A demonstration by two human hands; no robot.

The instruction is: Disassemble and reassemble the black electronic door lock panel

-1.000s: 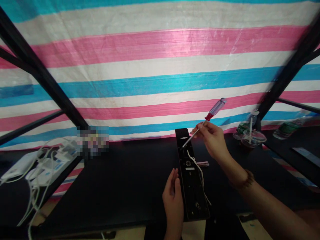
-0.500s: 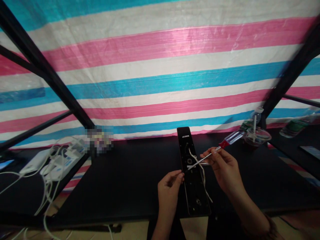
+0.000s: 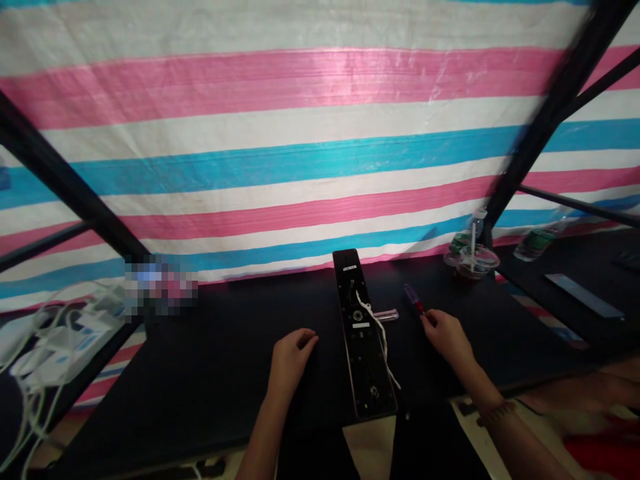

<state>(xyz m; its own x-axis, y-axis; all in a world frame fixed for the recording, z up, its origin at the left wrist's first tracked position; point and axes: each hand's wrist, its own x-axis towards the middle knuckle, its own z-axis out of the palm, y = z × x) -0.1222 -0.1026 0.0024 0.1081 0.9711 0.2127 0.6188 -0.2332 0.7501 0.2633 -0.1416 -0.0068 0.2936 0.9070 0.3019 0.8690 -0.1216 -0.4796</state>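
A long black panel (image 3: 367,373) like the back of a door lock lies on the black table, with a white cable (image 3: 384,333) running along its right side. From its right edge sticks out a shiny handle (image 3: 389,315). Right of this, my right hand (image 3: 449,339) is closed at the red collar of a screwdriver (image 3: 413,297), whose clear purplish handle points away from me; its shaft is hidden by the hand. Left of the panel, apart from it, my left hand (image 3: 290,360) rests low over the table with fingers pressed together. Anything between them is too small to make out.
A plastic cup with a straw (image 3: 477,261) and a bottle (image 3: 476,223) stand at the back right. White cables and power strips (image 3: 75,343) lie at the left. Another person's arm (image 3: 585,393) shows at lower right. Striped sheeting (image 3: 310,160) hangs behind.
My hands have moved apart, the left one away from the panel. The screwdriver has come down from over the panel to the table on the right. The view has shifted right.
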